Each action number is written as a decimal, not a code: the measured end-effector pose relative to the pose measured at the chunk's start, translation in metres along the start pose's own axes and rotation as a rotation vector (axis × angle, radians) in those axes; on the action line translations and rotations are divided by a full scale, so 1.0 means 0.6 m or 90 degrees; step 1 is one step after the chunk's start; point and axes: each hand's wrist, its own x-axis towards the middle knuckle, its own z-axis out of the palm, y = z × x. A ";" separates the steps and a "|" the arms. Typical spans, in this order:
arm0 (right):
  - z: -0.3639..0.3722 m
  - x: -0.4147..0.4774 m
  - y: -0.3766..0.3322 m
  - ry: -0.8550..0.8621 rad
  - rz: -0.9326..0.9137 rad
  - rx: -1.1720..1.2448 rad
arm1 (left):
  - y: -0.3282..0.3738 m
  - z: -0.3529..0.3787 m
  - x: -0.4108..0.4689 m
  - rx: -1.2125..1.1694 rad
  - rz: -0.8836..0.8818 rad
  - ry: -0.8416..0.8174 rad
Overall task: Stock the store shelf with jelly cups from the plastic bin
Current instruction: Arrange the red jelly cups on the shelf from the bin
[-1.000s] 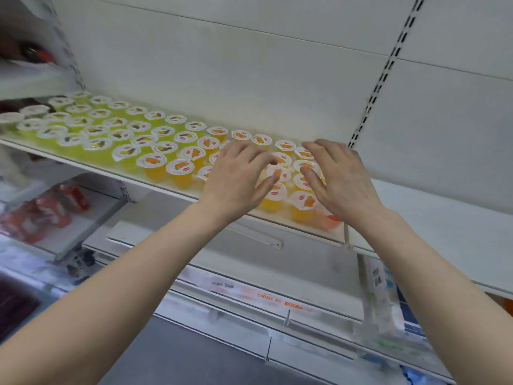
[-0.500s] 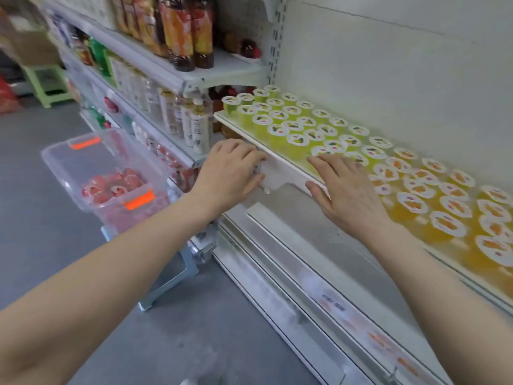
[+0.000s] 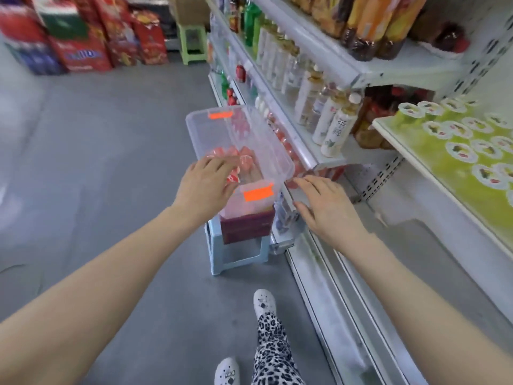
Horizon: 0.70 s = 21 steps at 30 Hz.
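Observation:
A clear plastic bin [image 3: 200,134] with orange tape patches stands on a pale blue stool [image 3: 236,254] in the aisle. Red jelly cups [image 3: 244,159] lie at its bottom. My left hand [image 3: 206,183] hovers over the bin's near left rim, fingers relaxed and empty. My right hand [image 3: 327,204] is just right of the bin's near corner, fingers straight, holding nothing. Green jelly cups [image 3: 460,151] stand in rows on the white shelf [image 3: 394,137] at the right.
Bottled drinks [image 3: 336,129] fill the shelves left of the jelly shelf. A lower shelf edge [image 3: 319,273] runs along the floor beside my leg. Red packages [image 3: 83,45] and a green stool [image 3: 191,43] stand at the aisle's far end.
My view swung left from the jelly shelf to the bin. Both hands left the shelf edge and moved down to the bin's near end.

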 end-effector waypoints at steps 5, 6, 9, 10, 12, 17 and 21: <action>0.118 0.128 0.012 -0.095 -0.037 0.071 | -0.092 0.049 0.032 -0.017 -0.140 -0.031; 0.140 0.154 0.017 -0.112 -0.045 0.085 | -0.105 0.064 0.045 -0.020 -0.158 -0.043; 0.204 0.233 0.033 -0.174 -0.068 0.112 | -0.131 0.113 0.090 -0.046 -0.202 -0.070; 0.227 0.259 0.038 -0.199 -0.075 0.120 | -0.138 0.129 0.106 -0.053 -0.211 -0.077; 0.278 0.308 0.047 -0.267 -0.094 0.132 | -0.150 0.164 0.132 -0.054 -0.226 -0.099; 0.421 0.403 0.046 -0.457 -0.138 0.115 | -0.177 0.243 0.147 -0.029 -0.231 -0.079; 0.521 0.437 0.036 -0.544 -0.222 0.035 | -0.181 0.259 0.142 -0.004 -0.232 -0.036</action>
